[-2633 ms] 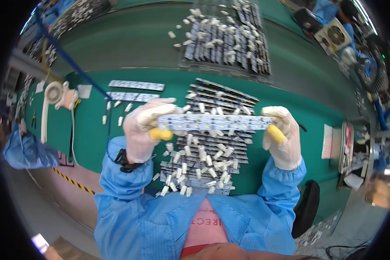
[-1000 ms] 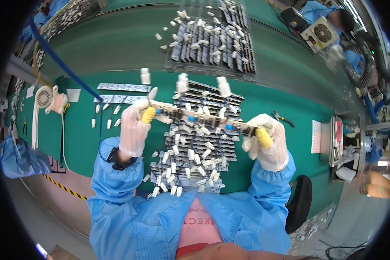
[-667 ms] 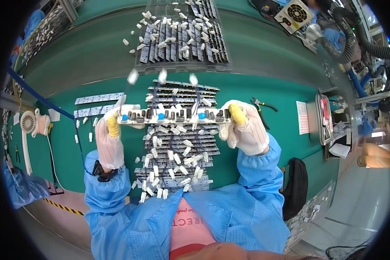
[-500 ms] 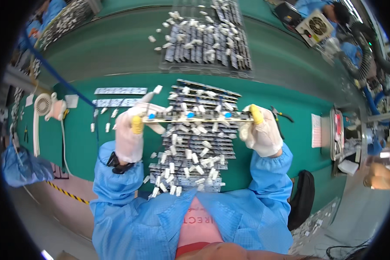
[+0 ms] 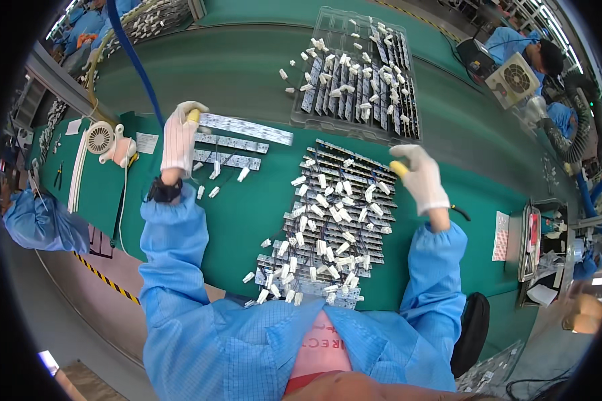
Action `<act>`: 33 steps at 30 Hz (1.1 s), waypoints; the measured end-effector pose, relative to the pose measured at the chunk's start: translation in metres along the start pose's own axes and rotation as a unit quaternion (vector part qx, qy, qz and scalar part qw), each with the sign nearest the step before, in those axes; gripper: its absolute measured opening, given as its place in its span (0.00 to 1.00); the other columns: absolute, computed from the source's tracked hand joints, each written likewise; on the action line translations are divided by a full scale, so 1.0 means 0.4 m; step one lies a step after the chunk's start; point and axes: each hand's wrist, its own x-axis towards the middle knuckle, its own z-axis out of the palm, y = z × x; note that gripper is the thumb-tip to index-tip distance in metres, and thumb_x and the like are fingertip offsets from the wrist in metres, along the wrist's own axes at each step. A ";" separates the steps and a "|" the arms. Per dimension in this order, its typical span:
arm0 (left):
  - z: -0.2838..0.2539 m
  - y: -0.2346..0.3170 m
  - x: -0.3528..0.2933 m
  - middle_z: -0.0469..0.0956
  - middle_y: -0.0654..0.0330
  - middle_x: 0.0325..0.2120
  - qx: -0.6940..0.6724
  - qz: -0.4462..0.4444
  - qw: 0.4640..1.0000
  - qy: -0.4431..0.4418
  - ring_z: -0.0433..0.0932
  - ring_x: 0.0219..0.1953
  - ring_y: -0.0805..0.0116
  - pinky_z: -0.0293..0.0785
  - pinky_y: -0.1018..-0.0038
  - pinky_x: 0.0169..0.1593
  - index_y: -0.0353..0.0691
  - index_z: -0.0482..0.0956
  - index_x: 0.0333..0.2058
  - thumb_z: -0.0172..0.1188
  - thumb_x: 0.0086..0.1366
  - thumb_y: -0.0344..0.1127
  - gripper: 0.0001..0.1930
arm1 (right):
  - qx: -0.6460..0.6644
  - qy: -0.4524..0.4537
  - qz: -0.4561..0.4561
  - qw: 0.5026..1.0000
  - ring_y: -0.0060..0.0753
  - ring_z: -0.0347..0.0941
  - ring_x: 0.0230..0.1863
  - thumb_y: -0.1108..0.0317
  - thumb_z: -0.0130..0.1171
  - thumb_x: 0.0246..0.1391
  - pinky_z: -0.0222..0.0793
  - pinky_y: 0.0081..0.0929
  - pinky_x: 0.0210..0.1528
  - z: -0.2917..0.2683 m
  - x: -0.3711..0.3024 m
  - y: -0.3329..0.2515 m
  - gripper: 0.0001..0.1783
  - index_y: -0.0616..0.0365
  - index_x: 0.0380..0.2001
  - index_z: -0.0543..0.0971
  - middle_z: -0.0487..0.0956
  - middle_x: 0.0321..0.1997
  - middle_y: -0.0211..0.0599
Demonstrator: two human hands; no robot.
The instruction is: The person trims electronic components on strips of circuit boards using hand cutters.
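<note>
Two gloved hands, both yours, are now working well apart, where half a second ago they were together holding one long strip level above the pile in front of you. That strip is no longer stretched between them. Your left hand (image 5: 179, 139) is reaching out to the far left, its yellow-tipped fingers resting on the end of the long strip (image 5: 244, 127), which is lying flat on the green table (image 5: 247, 214) as the farthest of three strips (image 5: 229, 152) set side by side; you cannot tell from this view whether the fingers are pinching it or only pressing on it. A few loose white connectors (image 5: 214, 180) are lying beside those strips. Your right hand (image 5: 423, 178) is hovering over the right edge of the pile of strips (image 5: 334, 224), fingers loosely curled and holding nothing, a yellow fingertip pointing toward the pile.

The pile is sitting directly ahead of you, many dark strips stacked in rows with small white connectors scattered over them and spilling off the near end. Beyond it, a clear plastic tray (image 5: 328, 27) is holding more strips laid in upright rows, with white connectors strewn on top and a few fallen just outside its left wall. A small white fan (image 5: 102, 138) is standing at the table's left end.
</note>
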 end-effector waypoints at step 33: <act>0.142 0.251 -0.270 0.80 0.59 0.30 -0.320 0.009 0.904 -0.282 0.74 0.26 0.79 0.66 0.81 0.26 0.32 0.73 0.47 0.50 0.66 0.55 0.28 | 0.407 -0.092 0.216 0.883 0.22 0.72 0.25 0.62 0.57 0.57 0.68 0.17 0.28 -0.116 -0.136 -0.198 0.22 0.64 0.50 0.70 0.77 0.32 0.37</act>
